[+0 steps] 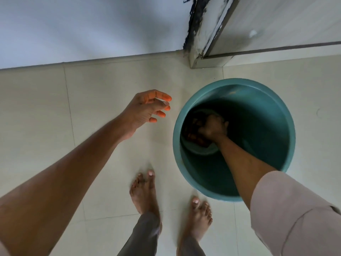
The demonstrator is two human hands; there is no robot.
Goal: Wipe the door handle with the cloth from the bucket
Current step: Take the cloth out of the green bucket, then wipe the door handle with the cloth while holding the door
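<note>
A teal round bucket stands on the tiled floor in front of me, to the right. My right hand reaches deep inside it, fingers closed on a dark reddish cloth at the bottom. My left hand hovers above the floor just left of the bucket's rim, fingers spread and curled, holding nothing. The door handle is out of view.
A pale wall runs across the top. At top right stands a worn door frame post with peeling dark paint, and a pale door panel beside it. My bare feet stand on cream floor tiles just below the bucket.
</note>
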